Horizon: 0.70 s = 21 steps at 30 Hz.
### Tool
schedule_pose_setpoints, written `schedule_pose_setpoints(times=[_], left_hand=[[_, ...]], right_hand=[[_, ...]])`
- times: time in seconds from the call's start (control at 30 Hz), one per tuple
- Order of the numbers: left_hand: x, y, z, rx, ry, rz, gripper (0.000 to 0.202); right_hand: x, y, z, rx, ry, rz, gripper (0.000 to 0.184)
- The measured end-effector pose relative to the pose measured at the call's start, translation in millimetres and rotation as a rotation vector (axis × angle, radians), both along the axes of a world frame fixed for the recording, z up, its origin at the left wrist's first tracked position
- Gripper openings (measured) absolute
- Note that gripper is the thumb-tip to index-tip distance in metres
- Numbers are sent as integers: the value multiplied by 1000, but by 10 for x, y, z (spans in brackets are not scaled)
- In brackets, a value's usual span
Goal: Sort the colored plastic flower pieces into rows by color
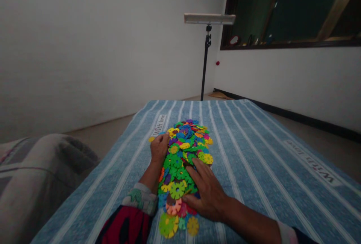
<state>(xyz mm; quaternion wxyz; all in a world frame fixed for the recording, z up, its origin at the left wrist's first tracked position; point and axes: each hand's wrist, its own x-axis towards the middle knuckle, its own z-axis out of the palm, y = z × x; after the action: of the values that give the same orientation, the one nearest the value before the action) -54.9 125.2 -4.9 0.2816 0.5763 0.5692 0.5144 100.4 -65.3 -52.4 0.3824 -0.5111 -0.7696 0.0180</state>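
Observation:
A long heap of colourful plastic snowflake discs point(177, 161), notched round their rims, lies down the middle of the striped cloth. My left hand point(160, 148) rests at the heap's left side, its fingers curled in; whatever they may hold is hidden. Just beyond its knuckles a yellow disc point(151, 139) lies at the edge of the heap. My right hand point(208, 189) lies over the heap's right side with fingers spread, touching the discs. Near its thumb are a pink-orange disc point(173, 207) and a green disc point(177, 190).
Blue cloth with white stripes point(248, 184) covers the table, with printed lettering on both sides. A lamp on a black stand point(205, 59) rises behind the far edge. At left is a fabric-covered piece of furniture point(39, 187). A dark window point(293, 7) is at upper right.

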Motion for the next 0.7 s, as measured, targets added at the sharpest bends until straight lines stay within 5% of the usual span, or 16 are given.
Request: schedule_pose_setpoints(times=[0.27, 0.7], left_hand=[[-22, -20, 32, 25, 40, 9, 43], [-25, -40, 36, 136, 194, 19, 38]], right_hand=[[-37, 583, 315, 92, -29, -61, 44], [153, 371, 381, 122, -25, -34, 17]])
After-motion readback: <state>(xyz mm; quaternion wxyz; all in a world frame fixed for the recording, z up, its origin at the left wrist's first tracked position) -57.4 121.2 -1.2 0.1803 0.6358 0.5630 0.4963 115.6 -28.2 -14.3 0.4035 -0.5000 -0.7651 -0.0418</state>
